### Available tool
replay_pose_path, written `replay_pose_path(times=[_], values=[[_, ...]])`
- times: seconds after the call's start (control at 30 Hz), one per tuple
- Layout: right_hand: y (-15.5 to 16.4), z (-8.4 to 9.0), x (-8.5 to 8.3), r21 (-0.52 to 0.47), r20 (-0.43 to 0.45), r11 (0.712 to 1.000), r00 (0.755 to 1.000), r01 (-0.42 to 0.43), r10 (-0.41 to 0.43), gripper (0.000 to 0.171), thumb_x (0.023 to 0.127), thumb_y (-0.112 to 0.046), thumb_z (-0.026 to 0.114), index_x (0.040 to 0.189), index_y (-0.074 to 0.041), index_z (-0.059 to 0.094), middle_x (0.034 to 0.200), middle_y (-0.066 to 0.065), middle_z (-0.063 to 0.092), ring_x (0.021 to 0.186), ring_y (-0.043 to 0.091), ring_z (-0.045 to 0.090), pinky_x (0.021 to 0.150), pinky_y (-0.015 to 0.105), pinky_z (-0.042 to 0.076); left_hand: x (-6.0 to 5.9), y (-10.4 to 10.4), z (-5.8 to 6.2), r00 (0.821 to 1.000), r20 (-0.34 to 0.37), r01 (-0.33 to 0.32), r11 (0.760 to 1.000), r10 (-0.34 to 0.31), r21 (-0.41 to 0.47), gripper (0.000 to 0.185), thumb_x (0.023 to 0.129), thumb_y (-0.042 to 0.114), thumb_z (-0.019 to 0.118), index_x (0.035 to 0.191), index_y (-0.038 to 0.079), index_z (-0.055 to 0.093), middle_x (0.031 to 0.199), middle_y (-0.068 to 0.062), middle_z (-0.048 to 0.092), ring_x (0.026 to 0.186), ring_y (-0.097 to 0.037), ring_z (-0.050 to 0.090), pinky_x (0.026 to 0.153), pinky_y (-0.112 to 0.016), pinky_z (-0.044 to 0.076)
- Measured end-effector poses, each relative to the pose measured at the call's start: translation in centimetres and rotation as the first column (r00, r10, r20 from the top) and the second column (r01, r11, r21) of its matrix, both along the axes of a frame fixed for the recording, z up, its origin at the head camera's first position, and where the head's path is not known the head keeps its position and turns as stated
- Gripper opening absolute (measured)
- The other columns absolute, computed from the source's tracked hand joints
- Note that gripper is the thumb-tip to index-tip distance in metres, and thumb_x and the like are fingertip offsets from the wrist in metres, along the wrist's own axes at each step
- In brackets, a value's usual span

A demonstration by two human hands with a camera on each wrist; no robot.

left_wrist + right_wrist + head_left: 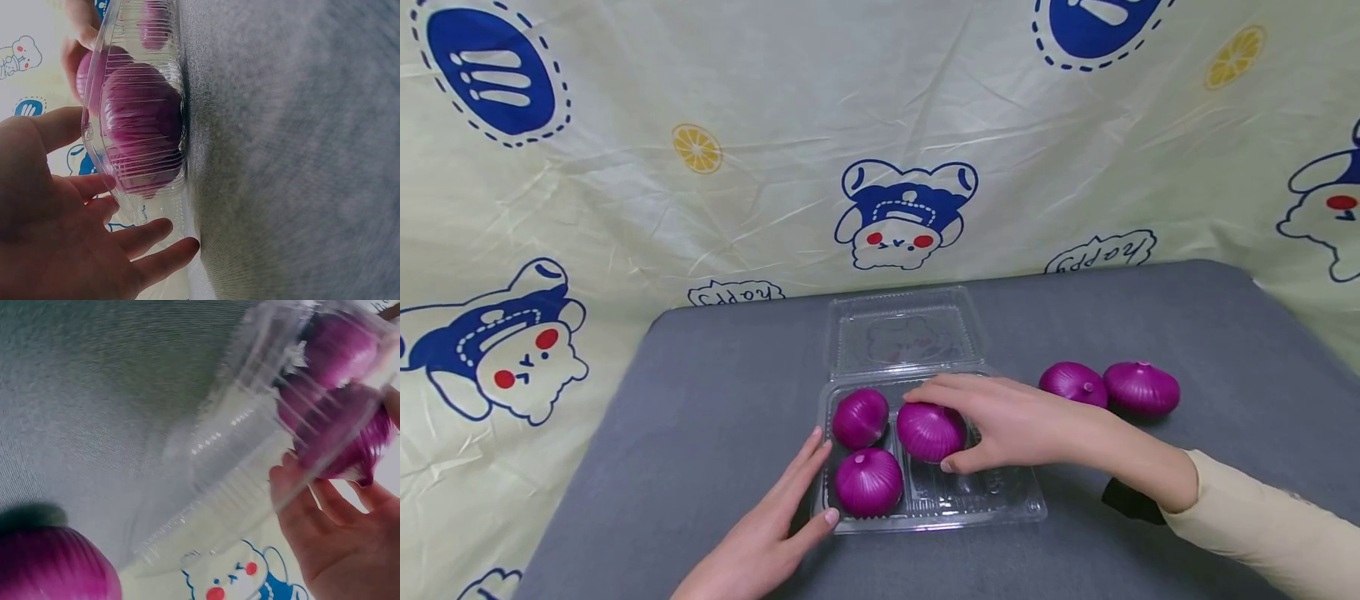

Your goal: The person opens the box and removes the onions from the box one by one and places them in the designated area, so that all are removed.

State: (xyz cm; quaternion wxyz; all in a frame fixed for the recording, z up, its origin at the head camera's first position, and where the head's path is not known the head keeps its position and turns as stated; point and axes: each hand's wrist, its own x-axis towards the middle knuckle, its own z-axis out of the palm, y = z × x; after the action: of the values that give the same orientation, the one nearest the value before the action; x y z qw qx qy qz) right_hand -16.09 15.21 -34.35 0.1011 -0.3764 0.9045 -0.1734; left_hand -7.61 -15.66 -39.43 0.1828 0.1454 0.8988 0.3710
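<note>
A clear plastic clamshell box (955,521) lies on the table with its lid folded back. Two purple onions, one at the back (861,418) and one at the front (868,483), sit in its left part. My right hand (1000,417) grips a third onion (931,432) from above, thumb in front and fingers behind, at the right of those two. On the box's left edge, my left hand (767,521) rests with its fingers spread and straight. The left wrist view shows its fingertips at the ribbed box wall (144,125).
Two more onions lie right of the box behind my right forearm, a nearer one (1072,383) and a farther one (1142,389). The grey table (730,400) meets a printed cloth (775,208) at the back. The raised lid (904,329) stands behind the box.
</note>
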Motion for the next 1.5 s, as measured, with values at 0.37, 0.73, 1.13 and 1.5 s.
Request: replay_pose_path(times=[0.37, 0.73, 1.13, 1.5], values=[[2.7, 1.5, 1.6, -0.158, 0.031, 0.983, 0.996, 0.090, -0.086, 0.077, 0.068, -0.045, 0.080, 0.135, -0.035, 0.044, 0.130, -0.013, 0.049, 0.111, 0.010, 0.052, 0.073, 0.032, 0.053, 0.2, -0.1, 0.0, 0.999, -0.037, 0.007, 1.000, -0.006, 0.021, 0.070, 0.090, 0.054, 0.051, 0.149, 0.036, 0.017, 0.153, 0.022, 0.001, 0.139, -0.011, 0.011, 0.104, -0.053, 0.026], [6.1, 2.6, 2.0, -0.322, 0.065, 0.918, 0.973, 0.232, -0.223, 0.078, 0.068, -0.037, 0.083, 0.135, -0.038, 0.043, 0.127, -0.010, 0.050, 0.104, 0.015, 0.054, 0.067, 0.029, 0.054, 0.2, -0.2, 0.0, 1.000, -0.012, 0.001, 1.000, -0.001, 0.005, 0.070, 0.090, 0.056, 0.049, 0.148, 0.038, 0.015, 0.152, 0.023, 0.000, 0.139, -0.012, 0.010, 0.104, -0.053, 0.026], [10.2, 1.4, 2.0, -0.437, -0.073, 0.824, 0.898, 0.362, -0.434, 0.081, 0.066, -0.022, 0.086, 0.136, -0.033, 0.047, 0.121, -0.007, 0.054, 0.088, 0.009, 0.057, 0.064, 0.024, 0.053, 0.2, -0.1, 0.1, 1.000, -0.023, -0.003, 1.000, 0.002, -0.007, 0.070, 0.090, 0.056, 0.049, 0.148, 0.041, 0.014, 0.152, 0.024, 0.000, 0.139, -0.011, 0.011, 0.104, -0.052, 0.027], [14.2, 0.7, 2.5, -0.556, -0.074, 0.724, 0.843, 0.409, -0.533, 0.079, 0.070, -0.002, 0.079, 0.138, -0.022, 0.046, 0.127, -0.011, 0.049, 0.099, -0.001, 0.051, 0.076, 0.004, 0.039, 0.4, -0.1, 0.1, 0.998, -0.061, -0.006, 1.000, 0.008, 0.022, 0.068, 0.091, 0.050, 0.052, 0.148, 0.038, 0.017, 0.152, 0.024, 0.002, 0.138, -0.006, 0.010, 0.105, -0.050, 0.026]])
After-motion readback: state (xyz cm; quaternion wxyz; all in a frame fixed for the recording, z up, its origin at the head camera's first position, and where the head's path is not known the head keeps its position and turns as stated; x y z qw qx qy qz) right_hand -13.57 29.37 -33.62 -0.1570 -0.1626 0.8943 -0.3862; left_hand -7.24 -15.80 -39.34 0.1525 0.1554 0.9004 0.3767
